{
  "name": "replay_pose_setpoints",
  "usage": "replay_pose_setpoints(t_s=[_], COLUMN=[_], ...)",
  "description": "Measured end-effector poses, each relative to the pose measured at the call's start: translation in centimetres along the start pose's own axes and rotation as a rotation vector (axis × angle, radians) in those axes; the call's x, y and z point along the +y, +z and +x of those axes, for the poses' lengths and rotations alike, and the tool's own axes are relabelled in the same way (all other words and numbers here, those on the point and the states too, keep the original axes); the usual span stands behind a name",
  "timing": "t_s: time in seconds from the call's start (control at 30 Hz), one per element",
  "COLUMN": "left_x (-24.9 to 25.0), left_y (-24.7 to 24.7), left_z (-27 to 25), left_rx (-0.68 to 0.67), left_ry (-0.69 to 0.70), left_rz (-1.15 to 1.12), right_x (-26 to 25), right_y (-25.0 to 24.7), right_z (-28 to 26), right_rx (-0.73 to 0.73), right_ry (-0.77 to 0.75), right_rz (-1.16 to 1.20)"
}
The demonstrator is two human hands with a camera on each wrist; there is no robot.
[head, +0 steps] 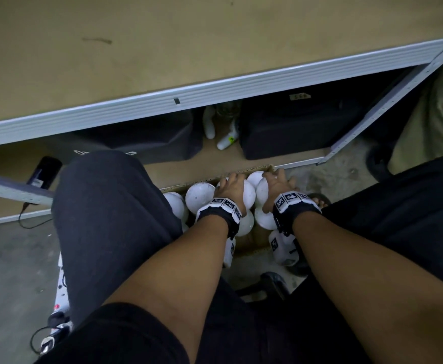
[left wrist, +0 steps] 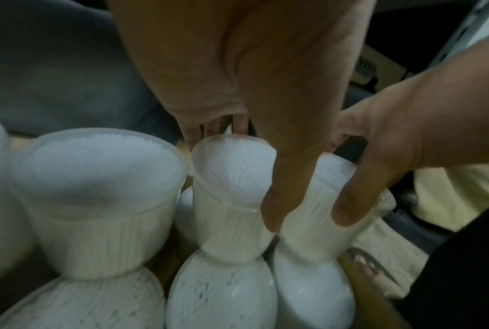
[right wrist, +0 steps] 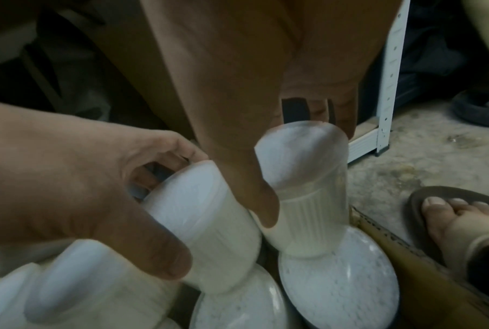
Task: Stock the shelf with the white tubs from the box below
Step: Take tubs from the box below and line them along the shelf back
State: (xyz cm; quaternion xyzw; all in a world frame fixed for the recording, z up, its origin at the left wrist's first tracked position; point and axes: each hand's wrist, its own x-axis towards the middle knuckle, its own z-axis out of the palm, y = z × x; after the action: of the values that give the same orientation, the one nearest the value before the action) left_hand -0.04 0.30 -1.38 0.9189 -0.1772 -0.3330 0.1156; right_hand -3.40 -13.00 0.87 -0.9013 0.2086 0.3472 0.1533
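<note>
Both forearms reached down into the box (head: 252, 169); left hand (head: 232, 189) and right hand (head: 277, 186) each clutched a tub. Above the box, the shelf (head: 110, 61) looked bare; stocking seemed barely begun.

Both hands (left (head: 231, 189), right (head: 277, 185)) reach down, fingers curled.

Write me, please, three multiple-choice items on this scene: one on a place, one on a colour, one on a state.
1. Where is the cardboard box? A on the shelf; B on the floor; C on a chair.
2. What colour are the tubs? A red; B white; C green.
3. What are the hands doing? A hanging idle; B pressing the shelf; C each gripping a tub.
Key: B, it sits beside the person's foot; B, all look white; C, left hand and right hand each curl round one.
</note>
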Motion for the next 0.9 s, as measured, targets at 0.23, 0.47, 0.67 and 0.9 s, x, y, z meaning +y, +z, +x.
replay_pose_setpoints(t_s=[0.23,0.47,0.67,0.9], left_x=[1.7,2.5,2.8,2.9], left_y=[-4.3,-9.9,-14.9,-19.5], left_z=[-2.6,-7.3,-12.5,-16.6], left_rx=[0.064,0.203,0.348,0.546], left_ry=[-0.014,0.079,0.165,0.29], left_rz=[-0.084,-0.073,-0.102,-0.2], right_x=[-1.1,-1.8,-2.5,-3.3], right_y=[-3.5,-7.8,-11.4,-15.1], right_z=[-3.5,-8.9,-14.4,-18.8], right_rx=[0.147,0.305,0.451,0.638], right_ry=[-0.036,-0.1,-0.211,-0.339], right_rz=[-0.069,0.019,0.091,0.16])
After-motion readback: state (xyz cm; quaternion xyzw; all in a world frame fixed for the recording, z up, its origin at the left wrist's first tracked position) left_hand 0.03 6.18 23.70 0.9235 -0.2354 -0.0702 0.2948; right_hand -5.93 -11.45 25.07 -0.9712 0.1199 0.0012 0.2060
